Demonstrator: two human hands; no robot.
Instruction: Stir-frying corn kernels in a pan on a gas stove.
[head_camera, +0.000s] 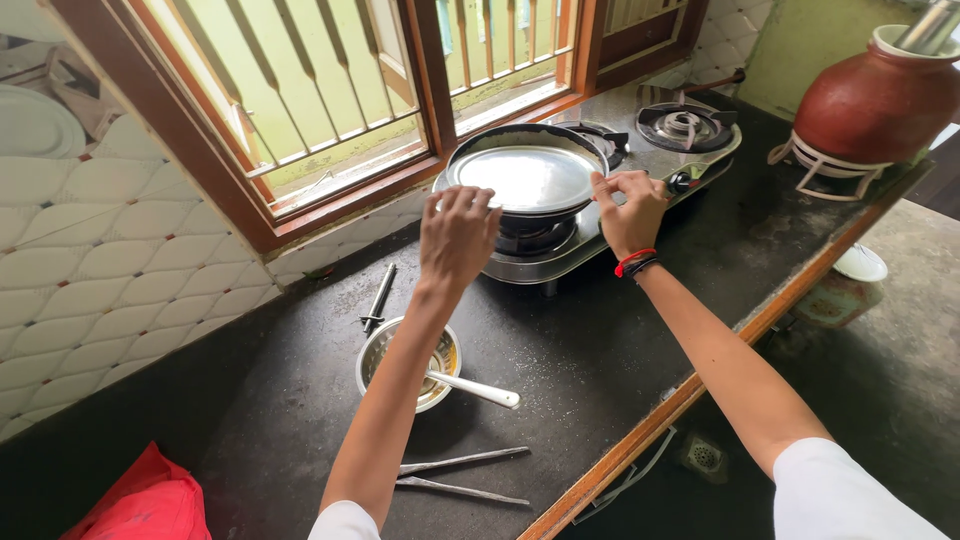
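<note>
A round steel lid lies flat on a dark pan on the left burner of a two-burner gas stove. My left hand hovers at the lid's near left rim with fingers curled down; whether it grips the rim I cannot tell. My right hand, with a red and black wristband, pinches the lid's right rim with thumb and fingers.
On the black counter a small steel bowl holds a spoon; steel tongs lie near the front edge, a lighter by the window. A brown clay pot stands at the right, a red bag at the lower left.
</note>
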